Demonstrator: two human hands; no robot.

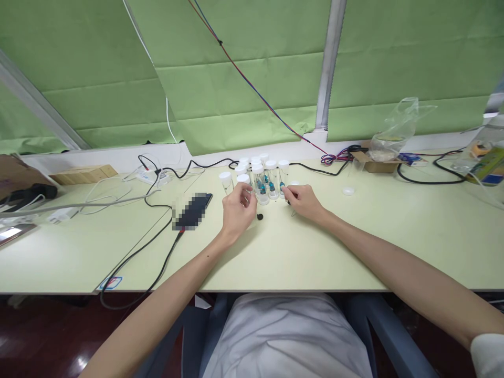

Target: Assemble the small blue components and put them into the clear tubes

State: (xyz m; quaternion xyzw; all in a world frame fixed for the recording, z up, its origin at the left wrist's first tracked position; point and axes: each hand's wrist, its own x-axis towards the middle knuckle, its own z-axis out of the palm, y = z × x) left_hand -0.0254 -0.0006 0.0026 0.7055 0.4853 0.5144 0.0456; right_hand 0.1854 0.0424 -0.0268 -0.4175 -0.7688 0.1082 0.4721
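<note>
Several clear tubes with white caps [271, 165] stand upright in a cluster at the middle of the desk, and some hold small blue-green parts. My left hand [238, 211] is at the cluster's front left, its fingers curled together beside the tubes; what they hold, if anything, is hidden. To the right of the cluster, my right hand [306, 202] pinches a small dark thing too small to name. A thin loop shows below those fingertips. Between my hands, a small black round piece [260, 216] lies on the desk. A loose white cap [347, 191] rests farther right.
A phone [192, 211] with a cable lies left of my left hand. Black cables [157, 239] run across the desk's left part. At the back right are a cardboard box [380, 166] and a clear plastic bag [394, 134]. Wooden blocks [84, 175] lie back left.
</note>
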